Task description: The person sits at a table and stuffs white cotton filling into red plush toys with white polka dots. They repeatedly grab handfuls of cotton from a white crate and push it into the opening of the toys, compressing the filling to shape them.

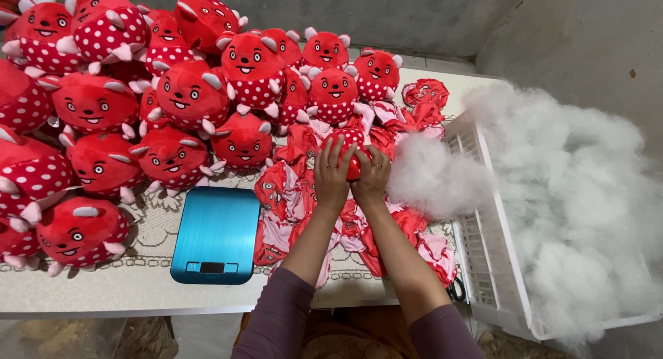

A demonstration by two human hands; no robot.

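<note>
**Both hands pressed around one red plush toy**

The left hand (332, 171) and the right hand (373, 174) lie side by side, fingers spread and curved, and together they hold a round red plush toy (353, 146) between them. The toy is soft, with white dots on the part that shows above the fingertips; most of its body is hidden under the palms.

Under the hands and wrists lies a flat heap of unstuffed toy skins (293, 196), limp red and pink cloth with wrinkles. Just to the right of the right hand a cloud of white fluffy stuffing fibre (431, 179) touches the heap, and more of it fills a white plastic crate (483, 255) with a slotted wall further to the right.

To the left of the left hand, near the forearm, a flat rectangular blue kitchen scale (215, 234) with a brushed metal top rests on the pale table (131, 290), over a lace-patterned cover. Beyond the hands and far to the left a big pile of finished plush toys (186, 96) stands, round, plump, red with white dots and small pale horns.
</note>
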